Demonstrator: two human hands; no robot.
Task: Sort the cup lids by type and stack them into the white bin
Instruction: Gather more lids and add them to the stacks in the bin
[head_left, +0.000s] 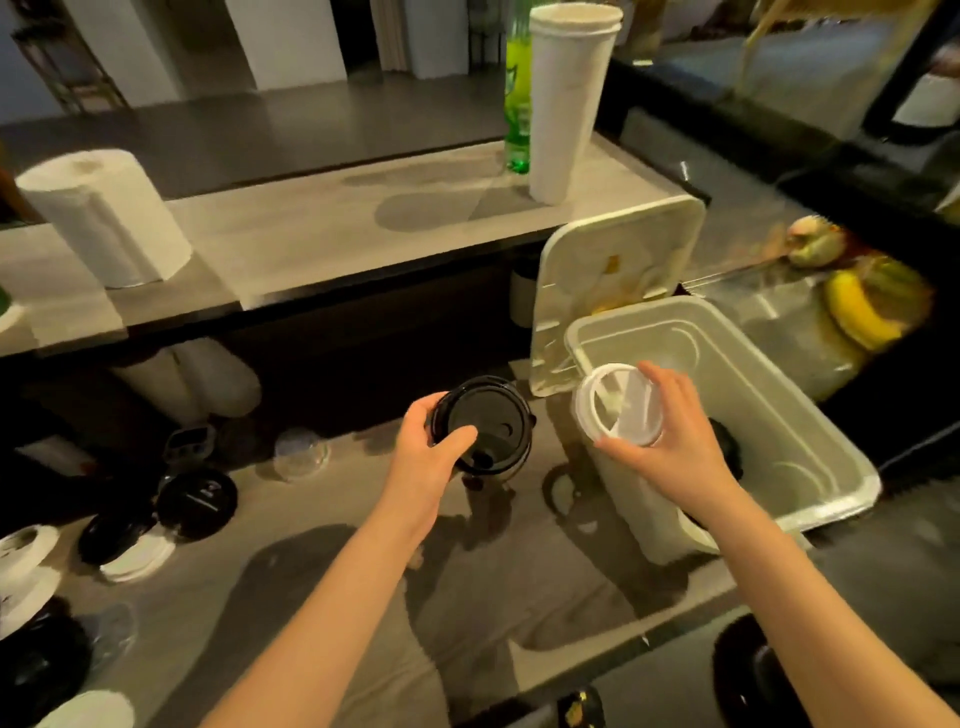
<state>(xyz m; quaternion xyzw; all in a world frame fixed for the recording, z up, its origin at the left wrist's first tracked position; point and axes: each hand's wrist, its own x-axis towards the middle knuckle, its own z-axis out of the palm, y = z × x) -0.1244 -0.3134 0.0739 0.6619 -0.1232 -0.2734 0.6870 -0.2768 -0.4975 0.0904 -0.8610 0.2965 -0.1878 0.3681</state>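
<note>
Bare forearms (332, 597); left hand (434, 441), right hand (670, 441) bare too.

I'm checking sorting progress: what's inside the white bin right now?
A black object, likely a lid, sits on the white bin's floor. The right hand and its white lid cover most of it, so type and count are hidden.

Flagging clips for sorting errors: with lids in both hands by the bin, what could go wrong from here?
The right hand holds a white lid at the white bin, where something dark, probably a black lid, already lies. Dropped loosely, the white one could land on it and mix the types. The left hand grips black lids by the edge above the counter, so they might slip or splay.
</note>
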